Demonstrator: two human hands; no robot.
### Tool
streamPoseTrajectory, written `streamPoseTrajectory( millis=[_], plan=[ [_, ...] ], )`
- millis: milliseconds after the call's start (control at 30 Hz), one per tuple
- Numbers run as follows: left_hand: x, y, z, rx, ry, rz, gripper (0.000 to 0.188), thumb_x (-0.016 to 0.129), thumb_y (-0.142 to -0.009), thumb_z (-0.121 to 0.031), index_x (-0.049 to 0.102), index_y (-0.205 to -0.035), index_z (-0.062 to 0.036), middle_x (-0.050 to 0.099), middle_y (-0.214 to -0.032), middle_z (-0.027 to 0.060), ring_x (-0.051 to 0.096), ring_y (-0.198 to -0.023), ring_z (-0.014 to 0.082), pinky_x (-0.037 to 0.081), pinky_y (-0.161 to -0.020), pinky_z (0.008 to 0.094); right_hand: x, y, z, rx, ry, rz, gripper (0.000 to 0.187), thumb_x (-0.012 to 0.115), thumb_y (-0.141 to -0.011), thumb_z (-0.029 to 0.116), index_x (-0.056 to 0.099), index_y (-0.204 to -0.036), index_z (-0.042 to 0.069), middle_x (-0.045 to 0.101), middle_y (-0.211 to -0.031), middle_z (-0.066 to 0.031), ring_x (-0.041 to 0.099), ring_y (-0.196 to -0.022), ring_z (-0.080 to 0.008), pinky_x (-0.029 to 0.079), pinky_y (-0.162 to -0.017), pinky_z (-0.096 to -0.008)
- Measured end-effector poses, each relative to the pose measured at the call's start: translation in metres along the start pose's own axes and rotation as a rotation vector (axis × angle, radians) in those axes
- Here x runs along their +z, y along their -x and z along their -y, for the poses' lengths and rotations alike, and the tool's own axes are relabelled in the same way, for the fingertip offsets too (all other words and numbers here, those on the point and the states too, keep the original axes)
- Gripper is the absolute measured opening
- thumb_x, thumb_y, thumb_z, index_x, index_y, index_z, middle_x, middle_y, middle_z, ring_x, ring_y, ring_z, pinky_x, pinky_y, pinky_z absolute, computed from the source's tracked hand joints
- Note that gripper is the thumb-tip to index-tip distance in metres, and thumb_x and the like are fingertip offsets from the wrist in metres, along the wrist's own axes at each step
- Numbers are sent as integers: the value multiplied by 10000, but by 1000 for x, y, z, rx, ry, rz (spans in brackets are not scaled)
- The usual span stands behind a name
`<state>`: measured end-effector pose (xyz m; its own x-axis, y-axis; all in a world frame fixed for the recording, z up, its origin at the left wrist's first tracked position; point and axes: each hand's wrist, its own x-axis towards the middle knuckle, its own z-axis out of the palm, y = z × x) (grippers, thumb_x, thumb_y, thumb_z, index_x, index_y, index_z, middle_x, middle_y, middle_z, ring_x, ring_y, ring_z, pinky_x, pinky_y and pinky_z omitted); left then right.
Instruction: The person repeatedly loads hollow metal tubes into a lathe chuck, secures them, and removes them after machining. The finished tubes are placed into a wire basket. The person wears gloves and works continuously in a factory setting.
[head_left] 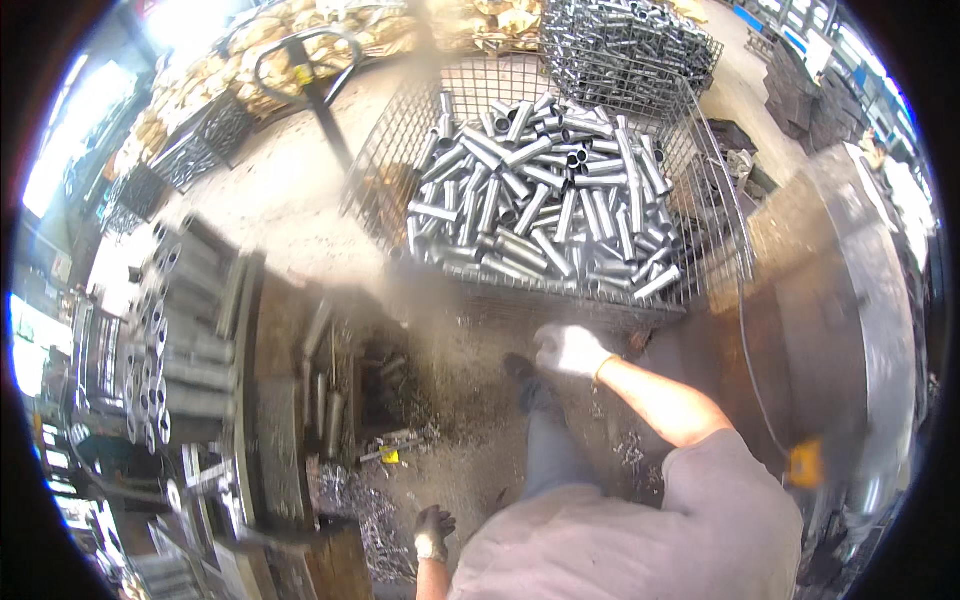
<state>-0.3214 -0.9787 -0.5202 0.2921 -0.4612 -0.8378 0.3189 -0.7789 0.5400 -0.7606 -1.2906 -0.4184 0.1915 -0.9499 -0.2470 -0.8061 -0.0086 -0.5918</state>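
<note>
My right hand, in a white glove, hangs in front of the near side of a wire mesh basket. Its fingers are loosely bent and slightly apart, and nothing shows in them. Short silvery metal tubes lie heaped in that basket, pointing every way. Low at my left side is my left hand, in a glove with dark fingers and a pale cuff. It appears empty, its fingers loosely spread, apart from the metal shavings on the floor beside it.
Larger metal tubes are stacked on a bench at left. A pallet truck handle rises behind. Another mesh basket of parts stands beyond. At right are a large machine, a hanging cable and a yellow box.
</note>
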Motion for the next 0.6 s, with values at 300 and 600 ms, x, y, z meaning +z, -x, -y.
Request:
streamPoseTrajectory(
  millis=[300, 600],
  plan=[
    [306, -80, -227, 157, -722, 349, 381, 661, -1067, -245, 680, -1317, 41, 772, -1123, 139, 750, -1001, 196, 588, -917, 331, -101, -397, -233, 440, 651, -303, 703, 609, -976, 231, 413, -1608, -6, 611, -1435, -215, 656, -1264, -383, 589, -988, -477],
    [451, -151, -298, 34, -455, 520, 506, 722, -1049, -299, 614, -1427, 19, 701, -1291, 134, 679, -1204, 229, 542, -1068, 394, -116, -489, -292, 490, 333, 43, 334, 727, -782, 305, 804, -998, 63, 808, -926, -162, 786, -723, -264, 655, -648, -383]
  ],
)
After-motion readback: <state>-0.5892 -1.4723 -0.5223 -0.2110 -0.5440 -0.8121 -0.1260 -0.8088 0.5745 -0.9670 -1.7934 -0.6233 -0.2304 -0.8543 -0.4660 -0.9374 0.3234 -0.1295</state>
